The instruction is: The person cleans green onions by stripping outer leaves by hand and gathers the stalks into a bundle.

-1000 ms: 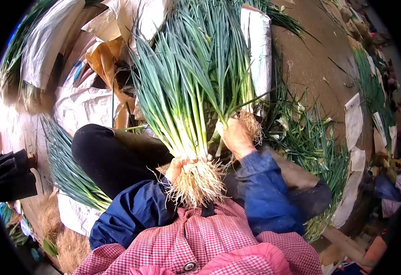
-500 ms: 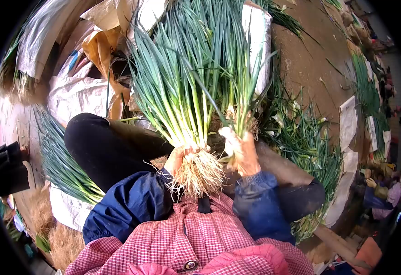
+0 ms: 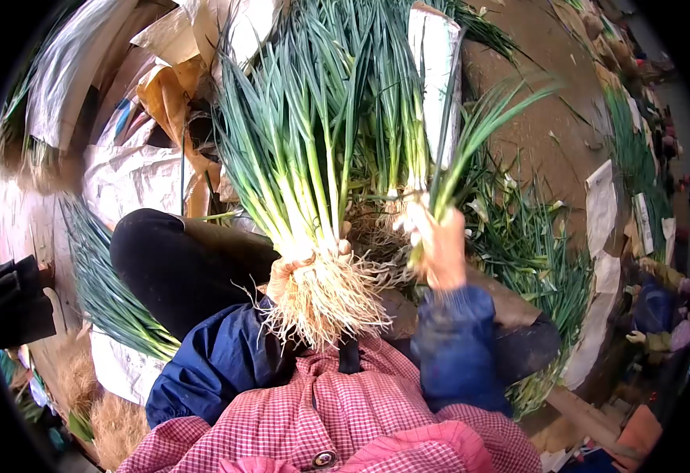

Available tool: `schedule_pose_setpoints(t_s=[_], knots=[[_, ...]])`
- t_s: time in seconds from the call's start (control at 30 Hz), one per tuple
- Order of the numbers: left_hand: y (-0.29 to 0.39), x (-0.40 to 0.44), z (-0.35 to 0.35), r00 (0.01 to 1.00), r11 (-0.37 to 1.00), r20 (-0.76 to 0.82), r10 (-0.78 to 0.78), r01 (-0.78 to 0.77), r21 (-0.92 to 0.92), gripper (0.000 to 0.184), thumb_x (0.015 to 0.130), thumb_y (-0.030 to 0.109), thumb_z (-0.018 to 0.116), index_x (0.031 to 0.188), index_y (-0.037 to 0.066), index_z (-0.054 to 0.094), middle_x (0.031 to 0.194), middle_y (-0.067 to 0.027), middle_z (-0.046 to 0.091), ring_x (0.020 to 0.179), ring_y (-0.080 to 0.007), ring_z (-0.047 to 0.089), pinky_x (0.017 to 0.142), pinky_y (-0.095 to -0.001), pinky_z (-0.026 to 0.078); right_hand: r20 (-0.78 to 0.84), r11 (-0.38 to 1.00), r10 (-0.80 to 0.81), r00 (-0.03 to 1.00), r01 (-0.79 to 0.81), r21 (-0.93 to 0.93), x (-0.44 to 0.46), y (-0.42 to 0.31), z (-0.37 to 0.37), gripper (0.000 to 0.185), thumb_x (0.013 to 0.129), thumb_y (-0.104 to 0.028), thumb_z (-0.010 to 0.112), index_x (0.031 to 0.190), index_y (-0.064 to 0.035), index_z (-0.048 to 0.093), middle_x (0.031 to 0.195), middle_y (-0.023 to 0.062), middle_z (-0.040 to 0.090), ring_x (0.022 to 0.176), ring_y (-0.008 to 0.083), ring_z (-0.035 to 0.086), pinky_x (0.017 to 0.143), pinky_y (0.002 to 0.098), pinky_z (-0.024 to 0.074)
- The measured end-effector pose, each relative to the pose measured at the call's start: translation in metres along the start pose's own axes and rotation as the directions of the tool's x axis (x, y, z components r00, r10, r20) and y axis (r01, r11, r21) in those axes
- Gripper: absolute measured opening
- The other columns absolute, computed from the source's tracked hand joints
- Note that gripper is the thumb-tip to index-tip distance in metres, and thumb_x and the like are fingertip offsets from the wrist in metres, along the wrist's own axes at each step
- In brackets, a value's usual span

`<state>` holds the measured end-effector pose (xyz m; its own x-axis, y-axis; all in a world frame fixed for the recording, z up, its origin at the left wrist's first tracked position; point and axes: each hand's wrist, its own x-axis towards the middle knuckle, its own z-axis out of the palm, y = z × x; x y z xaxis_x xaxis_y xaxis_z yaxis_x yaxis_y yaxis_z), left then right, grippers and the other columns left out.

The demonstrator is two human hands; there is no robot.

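Note:
My left hand [image 3: 283,277] is wrapped round the lower stems of a thick bunch of green garlic [image 3: 313,181]. Its leaves fan away from me, and the pale tangled roots [image 3: 329,299] hang toward my chest. To the right, my right hand [image 3: 443,248] is closed on a few loose green garlic stalks [image 3: 459,162], their leaves leaning up and right, blurred at the tips. Beyond both hands lies a pile of green garlic [image 3: 400,118], with its root ends near my right hand.
Loose leaves and stalks [image 3: 542,244] are heaped right of my knee. A long white wrapped piece [image 3: 437,79] lies beside the pile. More green garlic [image 3: 116,276] rests at left on white sheeting [image 3: 120,366]. Dry root clumps [image 3: 116,422] lie lower left. Other people sit far right.
My right hand has moved right, away from the bunch, and its stalks now swing out to the upper right. The bunch in my left hand has shifted slightly left, its roots more spread.

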<state>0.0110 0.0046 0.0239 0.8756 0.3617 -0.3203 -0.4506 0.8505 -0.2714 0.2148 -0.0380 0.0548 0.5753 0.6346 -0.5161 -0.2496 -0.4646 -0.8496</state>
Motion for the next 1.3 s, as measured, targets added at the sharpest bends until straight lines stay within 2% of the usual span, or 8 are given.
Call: schedule_pose_setpoints(t_s=[0.13,0.27,0.33,0.4,0.47,0.63,0.8,1.3], knots=[[-0.001,0.007,-0.019,0.996,0.983,-0.078,-0.046,0.059,0.174,0.066,0.065,0.006,0.06,0.127,-0.004,0.037,0.113,-0.0182,0.053,0.103,-0.0281,0.055,0.091,-0.0428,0.045,-0.045,0.849,0.025,0.999,-0.045,-0.527,0.125,0.042,0.024,0.007,0.082,-0.001,0.05,0.083,0.0026,0.056,0.058,0.0054,0.05,0.044,0.0126,0.044,0.036,0.0268,0.0392],[-0.002,0.006,-0.008,0.986,0.984,-0.128,0.102,-0.081,0.156,0.066,0.065,0.006,0.059,0.127,-0.004,0.037,0.115,-0.0183,0.052,0.105,-0.028,0.054,0.091,-0.0425,0.046,0.348,0.938,0.225,0.91,-0.299,0.175,0.076,0.017,0.016,0.019,0.087,-0.012,0.043,0.082,0.0014,0.055,0.06,0.0058,0.05,0.051,0.0135,0.05,0.039,0.0274,0.0422],[0.005,0.005,-0.025,0.991,0.992,-0.122,-0.049,0.063,0.11,0.056,0.066,0.005,0.059,0.12,-0.004,0.044,0.107,-0.0173,0.057,0.098,-0.0276,0.058,0.086,-0.0421,0.049,0.34,0.988,-0.003,0.94,0.057,-0.147,0.04,0.024,0.017,0.022,0.086,-0.018,0.046,0.086,0.003,0.053,0.063,0.0063,0.051,0.055,0.014,0.052,0.044,0.027,0.046],[0.012,0.004,-0.053,0.95,0.98,-0.31,-0.037,0.095,0.173,0.033,0.069,0.004,0.055,0.101,-0.005,0.053,0.095,-0.0164,0.06,0.086,-0.027,0.061,0.078,-0.0403,0.052,0.365,0.858,0.026,0.931,-0.208,0.47,0.029,0.055,0.031,0.024,0.084,-0.018,0.053,0.092,0.0036,0.051,0.074,0.0091,0.055,0.058,0.0145,0.054,0.047,0.0251,0.048],[0.014,0.0,-0.06,0.961,0.977,-0.277,0.012,0.047,0.207,0.039,0.069,0.005,0.054,0.106,-0.005,0.051,0.096,-0.0162,0.06,0.086,-0.028,0.062,0.079,-0.0399,0.052,0.324,0.988,0.006,0.946,-0.055,0.142,0.021,0.063,0.04,0.016,0.083,-0.009,0.052,0.086,0.0069,0.05,0.071,0.0136,0.06,0.051,0.0155,0.056,0.043,0.021,0.0477],[0.006,0.003,-0.024,0.97,0.983,-0.243,0.014,0.031,0.183,0.051,0.069,0.01,0.053,0.118,-0.004,0.044,0.111,-0.0198,0.054,0.097,-0.0295,0.057,0.085,-0.0437,0.048,0.358,0.686,0.011,0.934,-0.268,0.676,-0.025,0.037,-0.011,0.013,0.082,-0.005,0.05,0.092,0.0037,0.052,0.081,0.0219,0.061,0.061,0.0169,0.061,0.051,0.0222,0.0538],[-0.001,0.003,-0.017,0.989,0.987,-0.146,-0.019,0.041,0.153,0.056,0.069,0.016,0.054,0.121,-0.001,0.041,0.12,-0.021,0.047,0.102,-0.0293,0.054,0.086,-0.0453,0.046,0.256,0.949,0.05,0.965,-0.126,0.29,-0.004,0.015,-0.017,0.014,0.085,-0.013,0.049,0.089,-0.0004,0.051,0.068,0.006,0.052,0.051,0.0116,0.052,0.041,0.0231,0.0466],[0.001,0.0,-0.039,0.997,0.986,-0.076,-0.008,0.021,0.164,0.056,0.071,0.017,0.057,0.121,-0.004,0.042,0.114,-0.0221,0.053,0.104,-0.0318,0.054,0.088,-0.048,0.045,0.559,0.868,-0.017,0.829,-0.266,0.42,0.045,0.054,0.033,0.032,0.093,-0.022,0.045,0.117,-0.002,0.05,0.064,-0.0065,0.041,0.048,0.0045,0.036,0.041,0.017,0.032]])
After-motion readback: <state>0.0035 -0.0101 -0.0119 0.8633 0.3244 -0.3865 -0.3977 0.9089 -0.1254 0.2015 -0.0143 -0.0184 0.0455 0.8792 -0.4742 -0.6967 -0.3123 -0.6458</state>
